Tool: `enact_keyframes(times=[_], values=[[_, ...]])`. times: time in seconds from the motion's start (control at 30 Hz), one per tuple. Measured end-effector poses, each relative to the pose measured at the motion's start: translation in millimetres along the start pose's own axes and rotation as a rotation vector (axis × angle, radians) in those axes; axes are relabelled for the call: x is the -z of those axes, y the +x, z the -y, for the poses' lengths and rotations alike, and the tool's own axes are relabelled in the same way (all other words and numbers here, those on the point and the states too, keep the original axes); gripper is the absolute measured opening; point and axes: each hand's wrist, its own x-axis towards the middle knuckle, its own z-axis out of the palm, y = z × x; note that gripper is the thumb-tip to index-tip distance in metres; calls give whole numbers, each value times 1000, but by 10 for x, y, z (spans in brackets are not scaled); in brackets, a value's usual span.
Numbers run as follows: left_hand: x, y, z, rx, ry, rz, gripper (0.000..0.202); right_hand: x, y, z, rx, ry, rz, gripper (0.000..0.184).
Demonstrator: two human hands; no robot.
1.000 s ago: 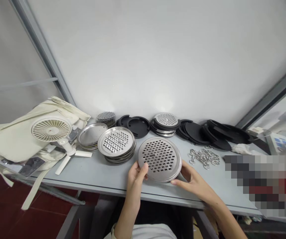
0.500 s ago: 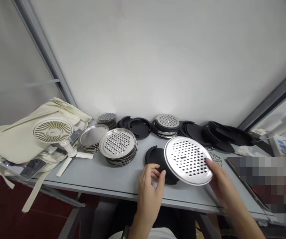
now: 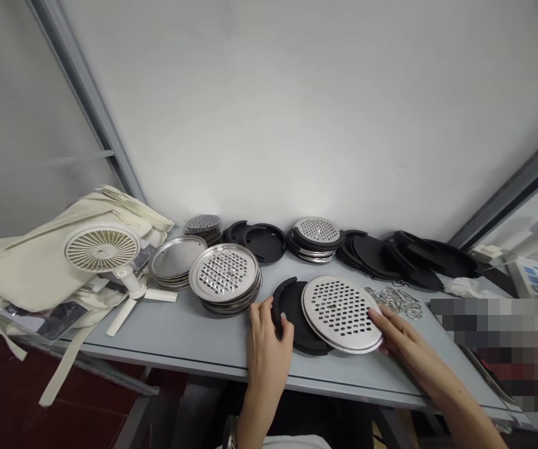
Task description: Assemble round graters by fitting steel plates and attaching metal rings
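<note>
The left hand is pressed lightly against the edge of a black round piece, fingers loose, nothing really clenched. The right hand is laid almost flat against the rim of a perforated stainless disc, with no tight grip as far as can be told. That disc is sitting partly over the black piece, right on the grey table. Just beyond are stacked perforated steel discs, more black pieces and a heap of metal clips. Off to the left, a cream fan is propped on a canvas bag.
</note>
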Motion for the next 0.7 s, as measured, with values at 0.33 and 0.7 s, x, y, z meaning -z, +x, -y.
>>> enact_keyframes(times=[0.33, 0.7], values=[[40, -25, 81, -62, -73, 75, 38, -102, 22, -22, 86, -331, 206, 69], [65, -15, 91, -54, -91, 95, 40, 38, 106, 29, 244, -588, 360, 85]])
